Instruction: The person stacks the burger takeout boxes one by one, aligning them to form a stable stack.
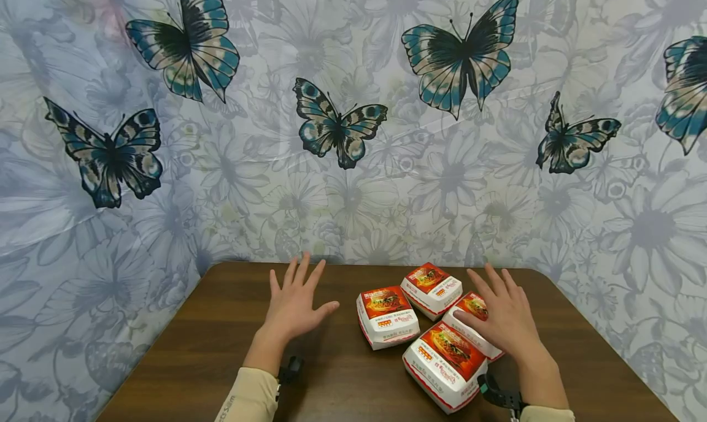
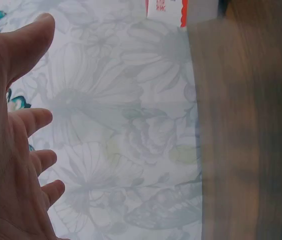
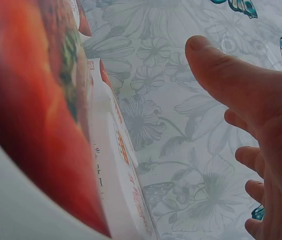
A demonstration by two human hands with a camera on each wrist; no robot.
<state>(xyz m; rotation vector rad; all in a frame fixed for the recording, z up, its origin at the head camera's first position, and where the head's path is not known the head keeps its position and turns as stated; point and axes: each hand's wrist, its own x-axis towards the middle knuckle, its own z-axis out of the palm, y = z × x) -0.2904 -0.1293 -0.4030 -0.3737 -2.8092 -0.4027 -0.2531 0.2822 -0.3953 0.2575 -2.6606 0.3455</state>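
Note:
Fingers spread, my left hand (image 1: 293, 305) hovers over the left half of the table and holds nothing; the left wrist view shows its thumb and fingers apart. My right hand (image 1: 505, 318), fingers also extended, is above the cluster of burger boxes and partly hides one red-and-white burger box (image 1: 475, 305). In front of that box lies a nearer burger box (image 1: 450, 360), close to the right wrist. Another burger box (image 1: 386, 314) sits at the left of the group, and a farther burger box (image 1: 431, 287) stands behind. In the right wrist view a box (image 3: 36, 110) looms large beside the hand.
The boxes stand on a dark brown wooden table (image 1: 193, 348). Behind its far edge hangs a pale floral backdrop (image 1: 353, 213) with blue-green butterflies. A dark wrist strap (image 1: 499, 397) is on the right wrist, and a similar device (image 1: 289, 370) on the left.

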